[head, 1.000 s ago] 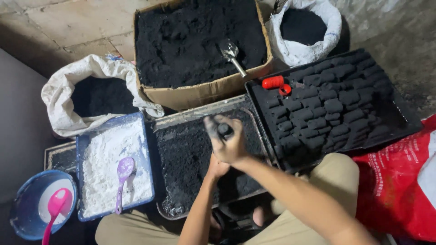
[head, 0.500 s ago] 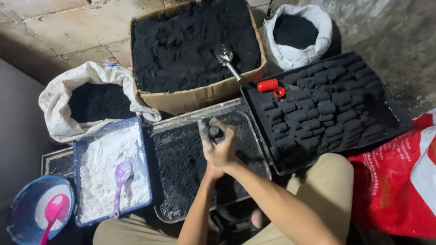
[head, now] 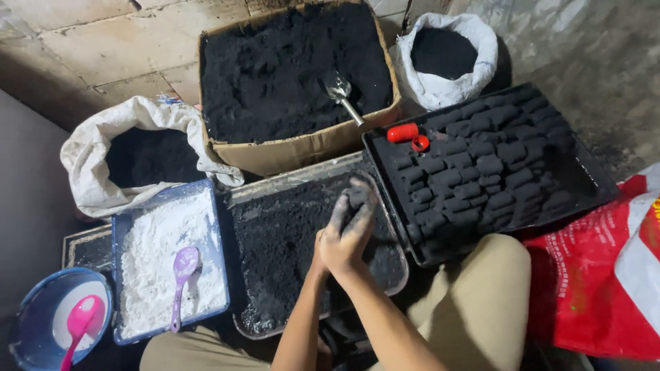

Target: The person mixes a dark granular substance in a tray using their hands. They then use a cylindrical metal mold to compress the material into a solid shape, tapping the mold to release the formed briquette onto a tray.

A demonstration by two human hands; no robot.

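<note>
My right hand [head: 344,237], fingers blackened, is over a metal tray [head: 302,172] of black powder and grips a small black lump [head: 357,196] at its fingertips, near the tray's far right edge. Only the wrist side of my left hand [head: 318,264] shows, tucked under the right one, so its fingers are hidden. Just right of the lump, a black tray [head: 584,185] holds rows of black briquettes [head: 481,165], with a red cylinder [head: 402,132] and a red ring [head: 420,143] at its far left corner.
Behind the metal tray, a cardboard box [head: 302,148] of black powder holds a metal scoop [head: 340,93]. Two white sacks [head: 89,158] [head: 440,86] contain black powder. Left: blue tray [head: 120,275] of white powder with purple spoon [head: 182,271], blue bowl [head: 27,323] with pink spoon [head: 79,326]. Red bag [head: 598,275] right.
My right hand has dropped lower and its fingers have stretched out toward the metal tray's far right edge with the black lump. The left hand stays under it.
</note>
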